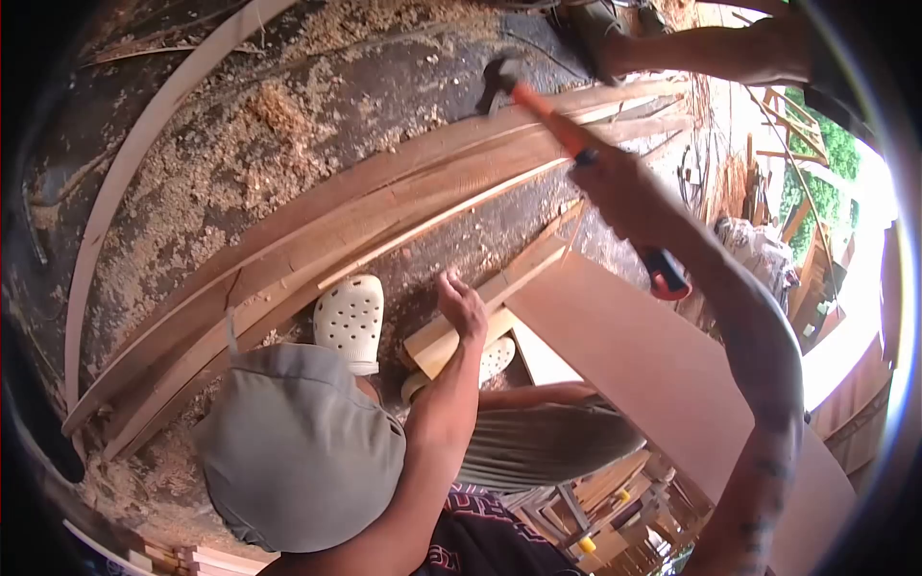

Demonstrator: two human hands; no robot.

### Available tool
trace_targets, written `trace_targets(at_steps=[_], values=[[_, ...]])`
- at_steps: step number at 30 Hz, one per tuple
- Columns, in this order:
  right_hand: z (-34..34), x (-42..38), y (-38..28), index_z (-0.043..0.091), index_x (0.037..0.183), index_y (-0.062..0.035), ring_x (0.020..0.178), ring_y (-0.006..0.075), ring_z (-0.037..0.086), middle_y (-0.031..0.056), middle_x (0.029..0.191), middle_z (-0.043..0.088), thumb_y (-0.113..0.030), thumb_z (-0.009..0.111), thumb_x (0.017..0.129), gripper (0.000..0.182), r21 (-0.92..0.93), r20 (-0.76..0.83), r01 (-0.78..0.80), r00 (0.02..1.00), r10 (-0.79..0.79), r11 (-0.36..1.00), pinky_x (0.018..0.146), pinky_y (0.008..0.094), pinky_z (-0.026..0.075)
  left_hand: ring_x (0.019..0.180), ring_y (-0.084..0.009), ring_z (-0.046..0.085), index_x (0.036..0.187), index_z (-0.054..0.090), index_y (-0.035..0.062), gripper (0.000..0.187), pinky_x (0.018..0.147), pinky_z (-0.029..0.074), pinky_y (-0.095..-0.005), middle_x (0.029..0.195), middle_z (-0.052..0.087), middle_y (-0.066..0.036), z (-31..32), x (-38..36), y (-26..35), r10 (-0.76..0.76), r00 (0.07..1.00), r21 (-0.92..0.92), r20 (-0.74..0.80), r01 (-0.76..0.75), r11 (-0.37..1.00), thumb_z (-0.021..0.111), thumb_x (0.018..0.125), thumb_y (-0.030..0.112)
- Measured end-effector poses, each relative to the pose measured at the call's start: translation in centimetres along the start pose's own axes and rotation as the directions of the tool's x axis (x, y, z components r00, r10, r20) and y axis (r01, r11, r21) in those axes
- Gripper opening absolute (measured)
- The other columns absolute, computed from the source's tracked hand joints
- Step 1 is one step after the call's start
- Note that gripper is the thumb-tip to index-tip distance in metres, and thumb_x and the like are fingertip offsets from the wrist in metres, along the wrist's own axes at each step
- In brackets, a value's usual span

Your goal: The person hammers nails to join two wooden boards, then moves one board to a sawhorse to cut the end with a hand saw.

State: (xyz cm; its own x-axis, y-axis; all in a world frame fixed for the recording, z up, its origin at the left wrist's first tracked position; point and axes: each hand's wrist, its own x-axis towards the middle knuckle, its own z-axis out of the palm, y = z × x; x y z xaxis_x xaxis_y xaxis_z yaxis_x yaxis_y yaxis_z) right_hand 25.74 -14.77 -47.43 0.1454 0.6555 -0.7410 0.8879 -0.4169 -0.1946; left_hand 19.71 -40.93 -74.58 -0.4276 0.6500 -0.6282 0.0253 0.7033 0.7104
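My right hand (615, 192) grips a hammer (547, 115) by its orange and black handle, raised, with the dark head pointing up and to the left. Lower down, my left hand (463, 305) is closed, fingertips together, beside a short wooden block (432, 344) and a narrow batten (528, 274). Whatever its fingers pinch, if anything, is too small to make out. A wide, thin wooden panel (663, 374) slants from the batten toward the lower right, beneath my right arm.
Long curved planks (365, 211) cross the sawdust-covered floor. Cream clogs (349, 322) stand by the block. A grey cap (307, 442) fills the lower left. Another person's bare leg (711, 53) reaches in at upper right. Stacked timber (595, 509) lies at the bottom.
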Motion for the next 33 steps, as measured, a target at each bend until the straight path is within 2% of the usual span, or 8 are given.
trace_targets(at_steps=[7,11,13,15,17,22,27,33], values=[[-3.5,-3.6,-1.2,0.046,0.149,-0.0182,0.057,0.0213,0.06,0.0186,0.072,0.062,-0.024,0.054,0.103,0.047,-0.267,-0.317,0.159,0.917,-0.243,0.95,0.059,0.0397,0.049,0.094,-0.0343,0.068,0.113,0.064,-0.0021,0.031,0.084,0.052,-0.0412,0.103,0.071,-0.022,1.5,1.2,0.8,-0.108,0.992,-0.128,-0.065,0.099,0.987,0.049,0.104,0.023],[-0.3,-4.9,6.1,0.063,0.111,-0.0043,0.073,0.0335,0.069,0.0229,0.079,0.065,-0.026,0.06,0.1,0.025,-0.255,0.036,0.224,0.974,-0.222,0.941,0.064,0.0446,0.051,0.081,-0.0221,0.063,0.099,0.066,-0.0032,0.038,0.077,0.049,-0.0368,0.091,0.07,-0.014,1.9,5.4,5.6,-0.137,0.99,-0.399,0.027,0.137,0.907,0.056,0.102,0.033],[1.7,-4.6,7.1,0.062,0.107,-0.0014,0.082,0.0352,0.07,0.023,0.087,0.068,-0.029,0.063,0.097,0.03,-0.364,0.241,0.052,0.97,0.041,0.93,0.071,0.0472,0.052,0.074,-0.0179,0.056,0.086,0.062,-0.0016,0.04,0.072,0.046,-0.0352,0.08,0.064,-0.01,2.2,7.1,8.8,-0.117,0.982,-0.459,0.145,0.172,0.872,0.059,0.1,0.036],[4.3,-4.5,6.0,0.063,0.1,0.0025,0.085,0.0396,0.069,0.0239,0.094,0.068,-0.028,0.062,0.096,0.03,-0.488,0.289,-0.141,0.905,0.312,0.862,0.076,0.048,0.052,0.07,-0.0156,0.053,0.078,0.061,-0.0005,0.043,0.07,0.045,-0.0345,0.073,0.061,-0.007,1.8,7.6,10.2,-0.103,0.955,-0.429,0.278,0.22,0.876,0.061,0.099,0.037],[8.1,-4.1,12.2,0.06,0.102,0.0039,0.085,0.0402,0.069,0.0244,0.094,0.068,-0.024,0.061,0.095,0.029,-0.481,0.231,-0.068,0.952,0.202,0.874,0.077,0.0481,0.053,0.068,-0.0153,0.052,0.076,0.062,0.0001,0.043,0.071,0.045,-0.0345,0.071,0.06,-0.006,1.1,7.8,10.2,-0.129,0.9,-0.308,0.417,0.273,0.912,0.061,0.099,0.036],[11.3,-4.2,11.9,0.044,0.111,0.0089,0.067,0.0327,0.072,0.0249,0.088,0.068,-0.019,0.059,0.091,0.038,-0.297,0.349,-0.316,0.843,0.41,0.901,0.06,0.0415,0.058,0.08,-0.0396,0.071,0.089,0.072,0.0016,0.046,0.07,0.053,-0.0464,0.08,0.071,-0.022,2.1,5.3,5.0,0.057,0.86,0.077,0.507,-0.112,0.991,0.062,0.094,0.046],[11.0,-3.2,12.3,0.05,0.104,0.0086,0.061,0.0256,0.072,0.0204,0.079,0.069,-0.023,0.068,0.089,0.039,-0.243,0.457,-0.145,0.855,0.245,0.959,0.05,0.0353,0.057,0.079,-0.0452,0.068,0.087,0.073,0.0017,0.054,0.072,0.053,-0.0513,0.08,0.07,-0.024,1.4,2.8,2.4,-0.084,0.924,0.299,0.373,-0.034,0.954,0.05,0.1,0.049],[11.3,-4.4,9.0,0.052,0.109,0.009,0.067,0.0271,0.074,0.0207,0.086,0.069,-0.026,0.069,0.088,0.044,-0.045,0.322,-0.482,0.822,0.47,0.875,0.052,0.0356,0.058,0.078,-0.0467,0.067,0.081,0.072,-0.0013,0.065,0.072,0.052,-0.0495,0.081,0.069,-0.027,1.9,1.9,2.3,-0.145,0.925,0.165,0.35,0.092,0.982,0.046,0.101,0.055]])
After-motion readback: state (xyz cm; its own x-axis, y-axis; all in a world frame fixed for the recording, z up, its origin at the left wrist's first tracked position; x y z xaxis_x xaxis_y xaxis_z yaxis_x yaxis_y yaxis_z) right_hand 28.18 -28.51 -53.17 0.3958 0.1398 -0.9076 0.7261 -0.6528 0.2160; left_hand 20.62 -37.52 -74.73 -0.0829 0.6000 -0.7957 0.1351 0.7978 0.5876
